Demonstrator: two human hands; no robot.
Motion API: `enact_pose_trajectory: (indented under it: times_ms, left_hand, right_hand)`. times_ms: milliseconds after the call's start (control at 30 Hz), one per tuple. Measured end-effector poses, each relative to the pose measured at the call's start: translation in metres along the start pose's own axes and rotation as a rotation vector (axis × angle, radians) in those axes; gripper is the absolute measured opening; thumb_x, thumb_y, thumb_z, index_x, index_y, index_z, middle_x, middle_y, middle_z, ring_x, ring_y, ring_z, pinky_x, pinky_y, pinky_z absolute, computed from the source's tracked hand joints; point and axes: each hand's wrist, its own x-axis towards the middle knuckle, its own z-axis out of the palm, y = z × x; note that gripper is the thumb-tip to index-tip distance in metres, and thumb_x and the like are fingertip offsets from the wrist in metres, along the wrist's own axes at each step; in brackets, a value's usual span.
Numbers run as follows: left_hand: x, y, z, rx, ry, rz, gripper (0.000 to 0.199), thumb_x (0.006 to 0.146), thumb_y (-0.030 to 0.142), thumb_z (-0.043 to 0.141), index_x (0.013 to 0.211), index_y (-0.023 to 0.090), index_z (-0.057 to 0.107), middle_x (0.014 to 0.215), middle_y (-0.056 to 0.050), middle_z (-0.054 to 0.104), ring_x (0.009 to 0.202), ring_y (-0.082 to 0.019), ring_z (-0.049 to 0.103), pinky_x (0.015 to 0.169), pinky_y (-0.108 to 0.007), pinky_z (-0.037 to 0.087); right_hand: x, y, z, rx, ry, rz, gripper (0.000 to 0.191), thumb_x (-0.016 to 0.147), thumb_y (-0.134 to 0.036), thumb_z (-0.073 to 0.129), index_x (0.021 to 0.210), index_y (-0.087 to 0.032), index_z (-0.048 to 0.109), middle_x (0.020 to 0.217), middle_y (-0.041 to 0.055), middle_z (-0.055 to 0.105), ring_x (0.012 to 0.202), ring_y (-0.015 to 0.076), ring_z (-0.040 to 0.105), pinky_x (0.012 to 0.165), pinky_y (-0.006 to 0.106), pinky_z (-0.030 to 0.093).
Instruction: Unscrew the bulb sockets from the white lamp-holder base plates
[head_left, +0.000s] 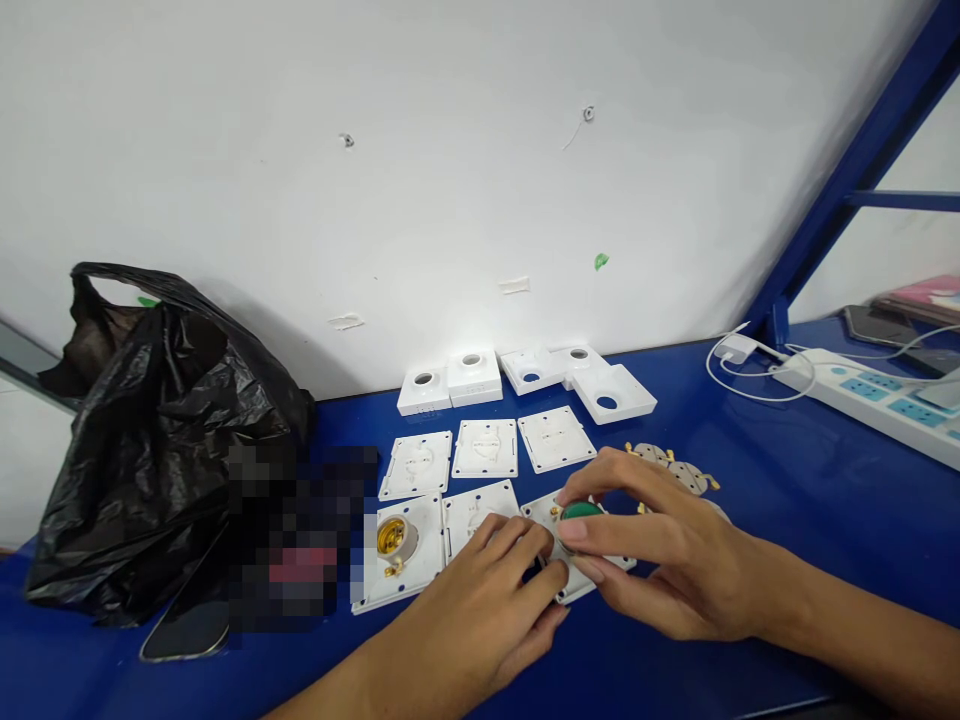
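Observation:
Several square white lampholder base plates [485,447] lie in two rows on the blue table. A round socket with a brass inner thread [395,538] sits on the front left plate. My right hand [675,550] is closed, thumb and fingers pinching a green round-topped piece [581,512] over the front right base plate [619,562]. What is under the green top is hidden by the fingers. My left hand [495,590] rests with curled fingers on the near left side of that same plate, gripping its edge. Something dark shows between its fingers, too covered to name.
White square covers with round holes [615,393] stand along the wall. Round socket inserts with brass terminals [686,475] lie right of the plates. A black plastic bag [172,430] and a phone [191,620] are at left, a power strip [862,390] with white cables at right.

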Motion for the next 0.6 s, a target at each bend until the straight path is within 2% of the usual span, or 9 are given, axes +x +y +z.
enact_pose_trajectory:
  times_ms: [367, 600]
  left_hand:
    - [-0.001, 0.0002, 0.0032, 0.035, 0.048, 0.011, 0.013, 0.115, 0.023, 0.055, 0.123, 0.019, 0.063, 0.122, -0.01, 0.073, 0.118, -0.031, 0.068, 0.106, -0.049, 0.056]
    - [-0.0025, -0.0012, 0.0064, 0.053, 0.075, 0.022, 0.017, 0.113, 0.023, 0.057, 0.129, 0.018, 0.063, 0.129, -0.012, 0.073, 0.119, -0.032, 0.069, 0.109, -0.052, 0.054]
  right_hand:
    - [0.0003, -0.0007, -0.0001, 0.018, -0.026, 0.006, 0.05, 0.102, -0.006, 0.056, 0.148, -0.024, 0.052, 0.11, 0.0069, 0.065, 0.096, 0.0195, 0.067, 0.076, 0.034, 0.061]
    - [-0.0004, 0.0009, -0.0013, 0.005, -0.049, -0.012, 0.035, 0.103, -0.007, 0.056, 0.135, -0.021, 0.059, 0.109, 0.0083, 0.067, 0.094, 0.0192, 0.066, 0.077, 0.033, 0.06]
